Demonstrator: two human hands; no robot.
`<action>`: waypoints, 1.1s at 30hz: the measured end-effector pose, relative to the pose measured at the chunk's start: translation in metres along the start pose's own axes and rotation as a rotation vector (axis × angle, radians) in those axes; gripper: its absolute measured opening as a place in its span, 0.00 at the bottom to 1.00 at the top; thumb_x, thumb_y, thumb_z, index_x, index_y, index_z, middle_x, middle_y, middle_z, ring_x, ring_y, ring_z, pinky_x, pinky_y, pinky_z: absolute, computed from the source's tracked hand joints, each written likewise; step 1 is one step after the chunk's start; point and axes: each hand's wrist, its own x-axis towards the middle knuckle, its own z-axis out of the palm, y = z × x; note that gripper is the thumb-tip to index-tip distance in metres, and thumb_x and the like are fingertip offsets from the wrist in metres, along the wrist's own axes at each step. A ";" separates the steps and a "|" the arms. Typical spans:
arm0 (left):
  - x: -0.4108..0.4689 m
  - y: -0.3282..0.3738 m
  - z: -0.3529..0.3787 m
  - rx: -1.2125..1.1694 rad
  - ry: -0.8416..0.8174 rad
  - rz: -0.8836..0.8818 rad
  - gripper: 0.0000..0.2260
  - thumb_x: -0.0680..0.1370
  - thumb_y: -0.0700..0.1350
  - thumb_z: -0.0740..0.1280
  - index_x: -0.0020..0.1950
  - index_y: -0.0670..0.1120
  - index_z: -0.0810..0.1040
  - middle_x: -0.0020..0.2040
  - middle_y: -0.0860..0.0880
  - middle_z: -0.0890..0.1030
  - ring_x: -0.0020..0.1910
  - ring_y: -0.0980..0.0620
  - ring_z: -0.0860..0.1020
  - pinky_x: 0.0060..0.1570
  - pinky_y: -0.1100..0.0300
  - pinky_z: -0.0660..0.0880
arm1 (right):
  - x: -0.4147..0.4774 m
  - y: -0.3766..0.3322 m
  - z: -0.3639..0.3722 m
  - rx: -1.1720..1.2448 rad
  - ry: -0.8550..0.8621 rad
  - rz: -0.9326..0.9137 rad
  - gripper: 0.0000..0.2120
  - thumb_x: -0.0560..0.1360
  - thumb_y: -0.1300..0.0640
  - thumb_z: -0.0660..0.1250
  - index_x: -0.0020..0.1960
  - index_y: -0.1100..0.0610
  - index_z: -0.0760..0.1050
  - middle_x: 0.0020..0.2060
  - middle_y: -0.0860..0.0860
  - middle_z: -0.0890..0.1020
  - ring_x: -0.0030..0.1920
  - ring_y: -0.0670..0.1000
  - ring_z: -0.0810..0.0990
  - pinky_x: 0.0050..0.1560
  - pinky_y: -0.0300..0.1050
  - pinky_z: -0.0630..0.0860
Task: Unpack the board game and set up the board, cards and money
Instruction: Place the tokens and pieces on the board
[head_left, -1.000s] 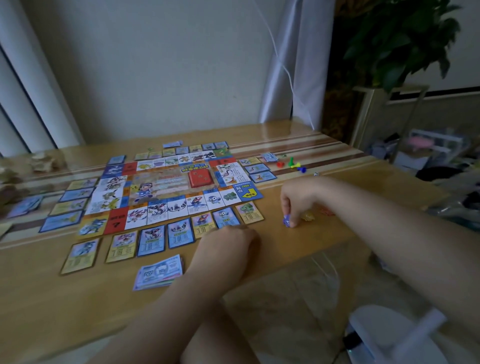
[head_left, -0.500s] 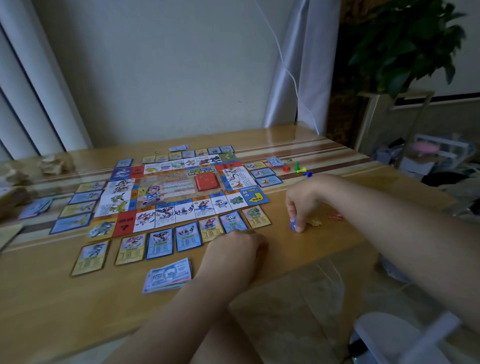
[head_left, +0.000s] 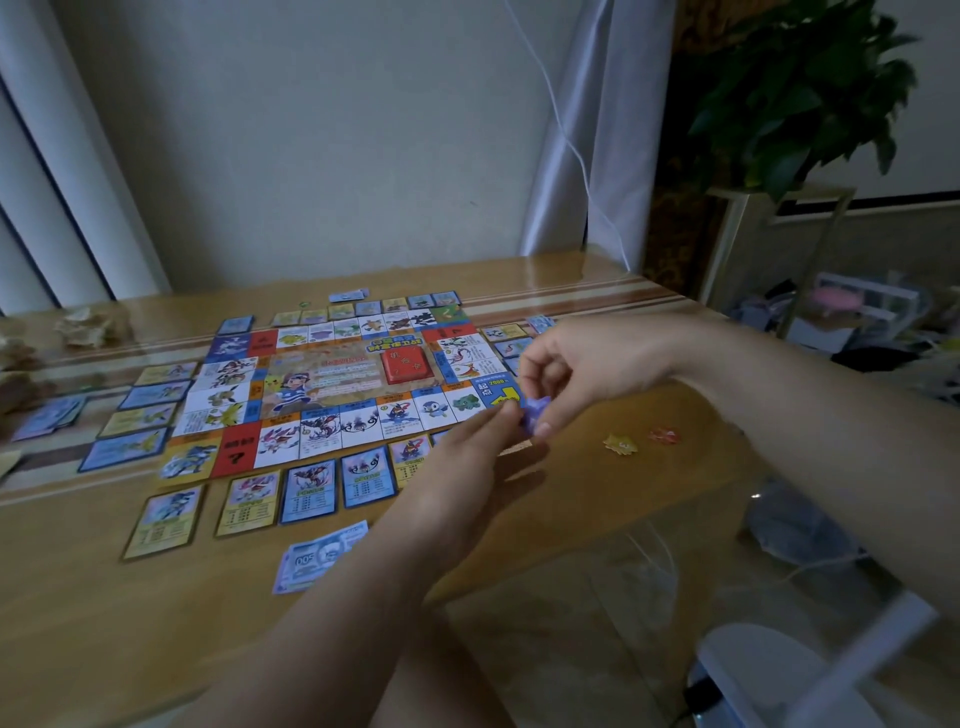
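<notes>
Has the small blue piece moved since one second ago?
Yes. The right hand has lifted the blue piece off the table, leftward away from the yellow piece, toward the board's blue corner.

Hidden, cropped and unreadable parts

The small purple piece (head_left: 536, 409) is mostly hidden by fingers of the right hand (head_left: 587, 371). Whether the blurred left hand (head_left: 467, 475) grips it cannot be told. That hand covers the right end of the near row of cards (head_left: 306, 491), and its forearm overlaps the banknotes (head_left: 311, 558). Card print is unreadable. A white object (head_left: 753, 670) is cut off at the near right.
</notes>
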 end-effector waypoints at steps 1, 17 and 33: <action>-0.002 0.003 0.002 -0.178 -0.030 -0.054 0.12 0.82 0.45 0.57 0.58 0.42 0.76 0.53 0.43 0.82 0.54 0.47 0.80 0.53 0.54 0.78 | -0.001 -0.005 0.005 0.021 0.001 -0.025 0.12 0.67 0.60 0.76 0.41 0.52 0.73 0.28 0.44 0.79 0.29 0.40 0.74 0.33 0.31 0.69; -0.036 0.002 -0.051 -0.505 0.110 -0.191 0.11 0.81 0.39 0.57 0.54 0.34 0.76 0.49 0.37 0.81 0.50 0.44 0.80 0.45 0.53 0.78 | 0.034 -0.031 0.076 0.069 0.157 -0.092 0.06 0.74 0.54 0.71 0.38 0.48 0.78 0.22 0.35 0.75 0.26 0.33 0.72 0.29 0.28 0.64; -0.042 0.011 -0.105 -0.410 0.300 -0.024 0.11 0.82 0.36 0.54 0.55 0.42 0.76 0.48 0.43 0.83 0.42 0.52 0.83 0.40 0.60 0.80 | 0.054 -0.029 0.093 0.224 0.130 0.004 0.03 0.72 0.57 0.72 0.41 0.50 0.80 0.37 0.44 0.84 0.42 0.41 0.82 0.53 0.43 0.76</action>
